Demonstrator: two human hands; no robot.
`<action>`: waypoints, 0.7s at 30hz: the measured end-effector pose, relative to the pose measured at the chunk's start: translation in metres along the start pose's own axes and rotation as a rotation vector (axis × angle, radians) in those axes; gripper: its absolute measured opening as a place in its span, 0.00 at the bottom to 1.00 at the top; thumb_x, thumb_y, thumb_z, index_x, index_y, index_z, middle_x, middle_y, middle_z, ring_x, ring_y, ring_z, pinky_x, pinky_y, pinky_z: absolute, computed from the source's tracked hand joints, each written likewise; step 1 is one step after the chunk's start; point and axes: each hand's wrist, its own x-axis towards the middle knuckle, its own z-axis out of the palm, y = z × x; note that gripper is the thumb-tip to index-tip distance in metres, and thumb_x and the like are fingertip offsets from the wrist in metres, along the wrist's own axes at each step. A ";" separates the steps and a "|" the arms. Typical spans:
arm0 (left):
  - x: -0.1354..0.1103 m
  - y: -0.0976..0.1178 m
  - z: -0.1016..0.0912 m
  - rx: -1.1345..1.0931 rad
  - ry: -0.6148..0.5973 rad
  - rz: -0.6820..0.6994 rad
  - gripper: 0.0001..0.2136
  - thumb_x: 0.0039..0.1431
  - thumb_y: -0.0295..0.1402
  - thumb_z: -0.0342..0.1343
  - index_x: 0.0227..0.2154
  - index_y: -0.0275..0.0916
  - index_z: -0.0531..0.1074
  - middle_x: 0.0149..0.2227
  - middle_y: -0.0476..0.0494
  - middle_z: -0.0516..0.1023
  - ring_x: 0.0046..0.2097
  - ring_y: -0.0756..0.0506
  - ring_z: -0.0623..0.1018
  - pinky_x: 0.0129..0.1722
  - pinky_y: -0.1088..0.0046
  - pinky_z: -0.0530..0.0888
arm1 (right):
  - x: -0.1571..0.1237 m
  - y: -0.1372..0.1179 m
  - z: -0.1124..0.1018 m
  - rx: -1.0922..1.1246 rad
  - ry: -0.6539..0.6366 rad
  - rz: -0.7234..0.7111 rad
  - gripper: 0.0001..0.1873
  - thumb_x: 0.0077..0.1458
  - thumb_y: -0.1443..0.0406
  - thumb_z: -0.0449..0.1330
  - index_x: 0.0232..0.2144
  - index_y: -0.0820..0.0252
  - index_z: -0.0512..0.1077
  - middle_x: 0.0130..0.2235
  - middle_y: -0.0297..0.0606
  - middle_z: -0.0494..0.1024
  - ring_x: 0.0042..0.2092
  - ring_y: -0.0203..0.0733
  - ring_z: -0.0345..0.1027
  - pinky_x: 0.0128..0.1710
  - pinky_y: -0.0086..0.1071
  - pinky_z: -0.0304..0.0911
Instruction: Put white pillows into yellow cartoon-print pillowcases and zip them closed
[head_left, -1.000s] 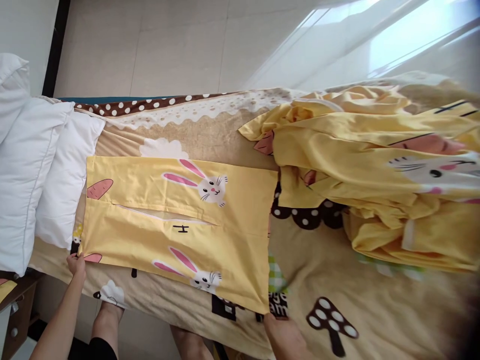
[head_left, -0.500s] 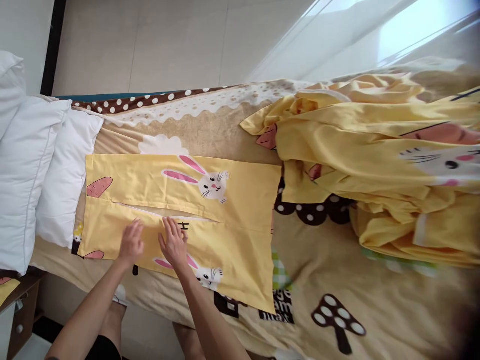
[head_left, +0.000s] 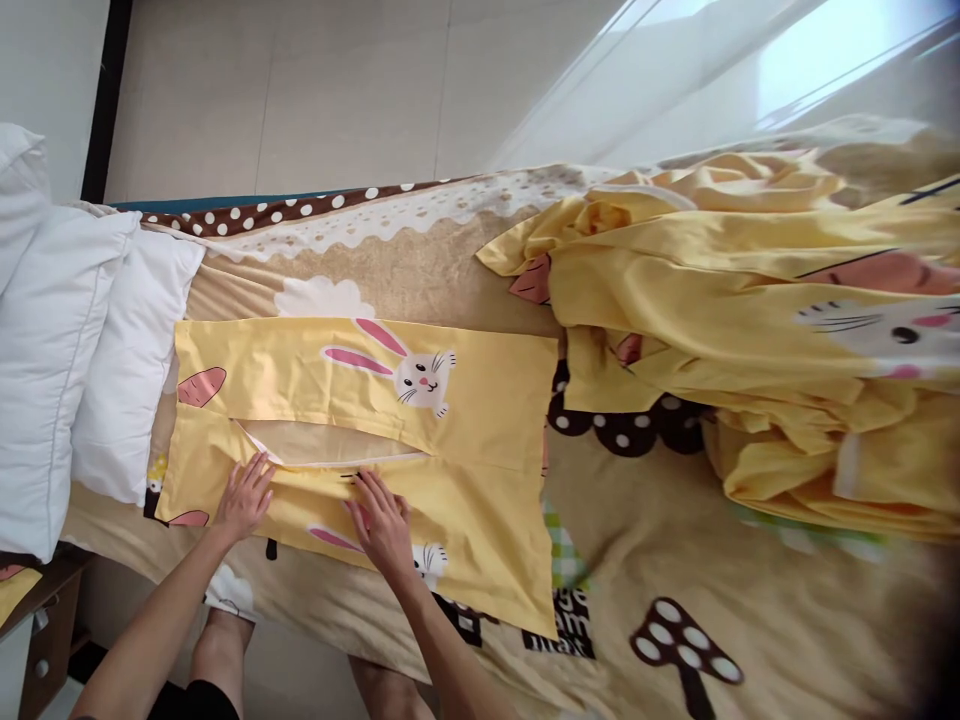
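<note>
A yellow pillowcase (head_left: 495, 400) printed with rabbits and carrots lies spread on the bed. Across its middle runs a slit with a white-trimmed edge, gaping so that a lighter inner layer (head_left: 322, 442) shows. My left hand (head_left: 244, 497) rests on the cloth just below the slit's left part, fingers stretched out and apart. Farther right, my right hand (head_left: 382, 520) lies on the same lower panel, its fingers extended over the fabric near the slit's edge. Neither hand visibly grasps anything.
White pillows (head_left: 64, 370) are stacked at the left end of the bed. A rumpled heap of yellow rabbit-print bedding (head_left: 675, 300) covers the right side. Beneath is a tan patterned blanket (head_left: 615, 560). A wooden bedside cabinet (head_left: 56, 625) stands at lower left.
The slit in the pillowcase has widened as its lower edge moved toward me. My left hand has shifted slightly left and down, my right hand right and down.
</note>
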 end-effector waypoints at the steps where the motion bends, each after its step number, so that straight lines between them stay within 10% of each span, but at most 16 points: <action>1: -0.006 -0.008 0.000 -0.005 0.013 0.007 0.21 0.67 0.32 0.43 0.61 0.40 0.63 0.65 0.36 0.63 0.67 0.42 0.61 0.64 0.56 0.58 | 0.000 0.007 -0.003 0.013 0.042 0.034 0.18 0.65 0.62 0.49 0.53 0.58 0.69 0.54 0.46 0.76 0.57 0.46 0.66 0.55 0.39 0.50; 6: 0.009 -0.034 -0.025 -0.048 0.226 -0.025 0.17 0.67 0.30 0.42 0.51 0.38 0.73 0.55 0.35 0.75 0.61 0.41 0.70 0.61 0.59 0.61 | 0.028 0.029 -0.023 0.008 0.216 0.191 0.18 0.64 0.60 0.50 0.52 0.58 0.69 0.54 0.48 0.75 0.54 0.47 0.67 0.54 0.40 0.52; 11: 0.117 -0.023 -0.054 -0.016 0.327 -0.069 0.24 0.68 0.31 0.38 0.65 0.34 0.56 0.66 0.33 0.60 0.69 0.42 0.56 0.66 0.57 0.54 | 0.115 0.007 -0.009 0.022 0.071 0.205 0.28 0.67 0.59 0.42 0.66 0.60 0.52 0.67 0.50 0.57 0.67 0.47 0.50 0.63 0.45 0.43; 16: 0.219 -0.007 -0.046 0.043 0.263 -0.110 0.27 0.69 0.38 0.37 0.69 0.36 0.47 0.71 0.38 0.49 0.71 0.41 0.48 0.68 0.52 0.46 | 0.196 -0.017 0.024 0.040 -0.121 -0.075 0.30 0.67 0.59 0.42 0.68 0.59 0.49 0.69 0.44 0.52 0.70 0.44 0.41 0.67 0.46 0.37; 21: 0.240 -0.079 -0.061 0.140 0.266 -0.114 0.27 0.66 0.43 0.43 0.66 0.42 0.55 0.70 0.38 0.52 0.70 0.37 0.51 0.68 0.47 0.42 | 0.224 0.082 -0.005 -0.081 0.000 -0.080 0.29 0.67 0.55 0.44 0.66 0.54 0.54 0.68 0.43 0.57 0.68 0.46 0.47 0.66 0.51 0.37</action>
